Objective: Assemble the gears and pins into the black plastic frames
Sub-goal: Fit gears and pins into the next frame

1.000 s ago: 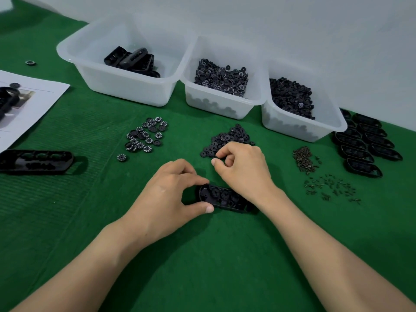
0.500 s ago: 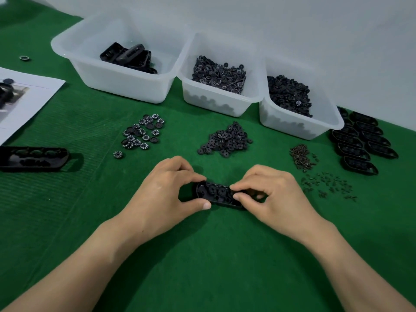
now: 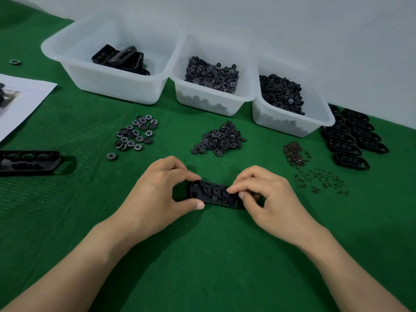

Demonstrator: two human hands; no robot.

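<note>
Black frame lies flat on green mat, centre, between both hands. Long axis runs left-right, left end angled slightly away from the person. Open side up, seated gears inside. Left hand clamps the left end, thumb on near wall, fingers on far. Right hand pinches at the right end, forefinger and thumb together. Gear pile beyond; loose pins near right. Bare mat nearward.

A black frame is lying on ribbed green felt. Beyond it to the left, black gears are showing white radial markings; to its right, bronze-brown pins are lying; behind it, translucent white bins are standing.
</note>
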